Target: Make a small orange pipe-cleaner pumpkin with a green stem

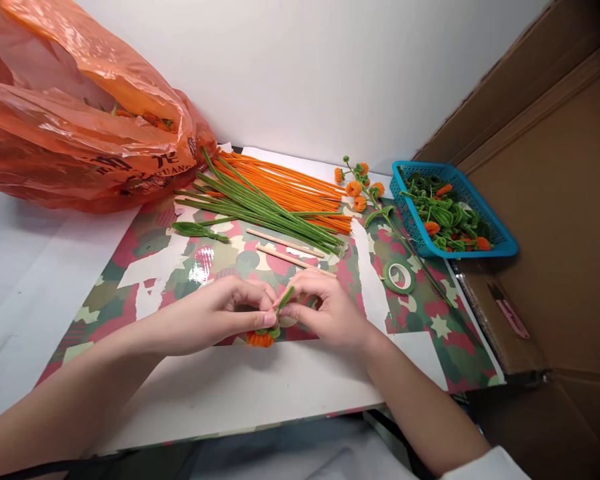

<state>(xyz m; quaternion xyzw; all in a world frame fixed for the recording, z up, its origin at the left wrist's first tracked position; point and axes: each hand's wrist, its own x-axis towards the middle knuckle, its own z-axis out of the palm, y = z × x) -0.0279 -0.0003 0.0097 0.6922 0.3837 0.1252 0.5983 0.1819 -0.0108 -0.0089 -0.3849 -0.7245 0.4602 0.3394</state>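
Head view: "GUAN" on orange bag (80,120)

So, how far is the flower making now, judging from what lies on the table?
Done: one finished stem with several orange blossoms lies by the blue basket, which holds more curled green and orange pieces. In hand: left hand and right hand together pinch a small orange blossom with a green wire. Left: many straight orange wires and green wires, two wooden sticks and the green tape roll lie unused.
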